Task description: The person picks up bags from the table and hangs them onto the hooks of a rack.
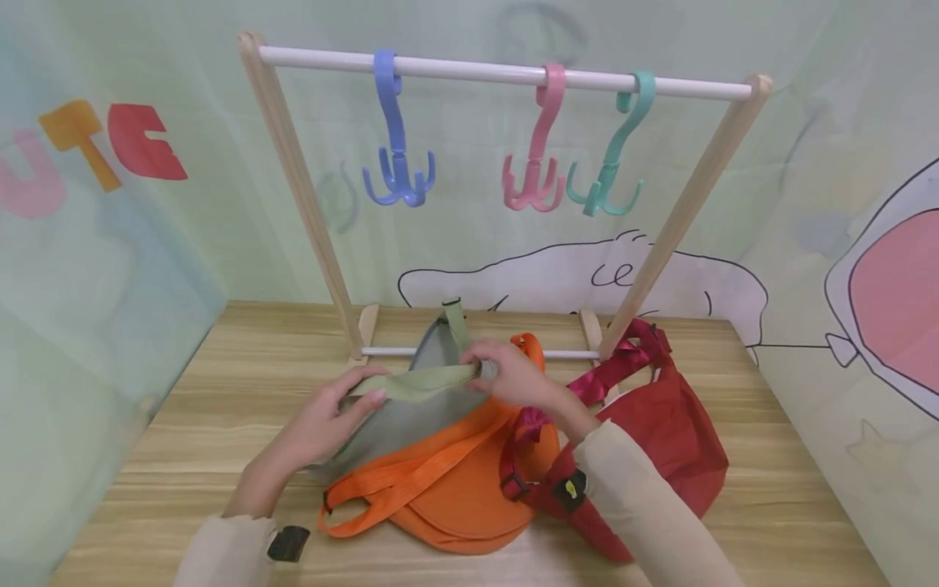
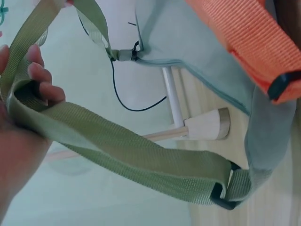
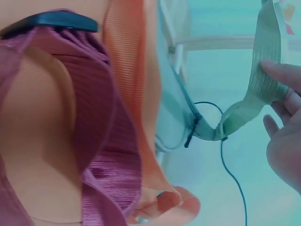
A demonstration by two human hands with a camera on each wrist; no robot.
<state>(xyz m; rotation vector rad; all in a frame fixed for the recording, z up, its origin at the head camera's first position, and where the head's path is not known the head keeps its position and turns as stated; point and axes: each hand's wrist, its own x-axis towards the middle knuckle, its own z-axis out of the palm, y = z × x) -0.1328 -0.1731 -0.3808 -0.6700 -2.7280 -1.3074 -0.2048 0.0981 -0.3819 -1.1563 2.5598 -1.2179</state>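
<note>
Spanning the gap between the left hand (image 1: 326,424) and the right hand (image 1: 513,375), a pale green strap (image 1: 421,384) is held away from the grey bag (image 1: 389,428), apparently so that its loop is spread. It is gripped by the curled left fingers and pinched by the right fingers. The grey bag is set towards the worktop's (image 1: 778,505) back edge, left of centre, partly covered by the orange bag (image 1: 455,499), which is placed nearer the front edge; the red bag (image 1: 675,440) is laid towards the right edge. The blue hook (image 1: 398,130), pink hook (image 1: 541,139) and green hook (image 1: 622,139) are hung from the white rail (image 1: 469,68), presumably so that their prongs are left free. Ribbed, flat webbing is seen in the green strap; the dark red strap (image 1: 614,368) is glossier. Smooth, slack cloth is shown by the bags, the orange one being rounded along its front.
</note>
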